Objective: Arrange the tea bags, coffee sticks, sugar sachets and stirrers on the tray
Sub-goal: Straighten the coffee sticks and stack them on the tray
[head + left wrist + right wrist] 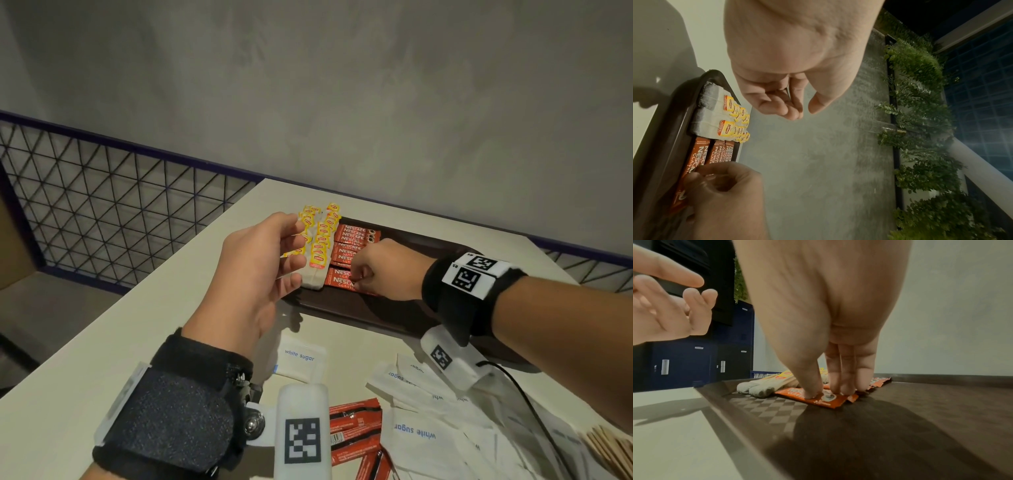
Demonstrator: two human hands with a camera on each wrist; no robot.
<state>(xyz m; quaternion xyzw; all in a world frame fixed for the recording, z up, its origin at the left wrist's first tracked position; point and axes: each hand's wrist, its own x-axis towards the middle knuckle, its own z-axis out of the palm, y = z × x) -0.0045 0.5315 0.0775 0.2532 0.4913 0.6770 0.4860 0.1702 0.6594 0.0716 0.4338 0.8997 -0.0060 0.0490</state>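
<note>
A dark brown tray (394, 308) lies on the white table. At its left end are several tea bags (318, 240) with yellow tags, and beside them a row of red coffee sticks (349, 246). My right hand (356, 277) reaches down onto the tray and pinches the nearest coffee stick (824, 400) between thumb and fingertips; the stick lies flat. My left hand (294, 253) hovers just above and left of the tea bags (725, 116), fingers loosely spread (804, 112), holding nothing. The tray's right half (900, 418) is bare.
White sugar sachets (418, 431) lie scattered on the table in front of the tray, one apart (299, 356). Loose coffee sticks (356, 425) lie near my left wrist. Wooden stirrers (606, 452) are at the bottom right. A black cable (527, 394) crosses the sachets. A wall stands behind; a mesh railing (102, 205) stands left.
</note>
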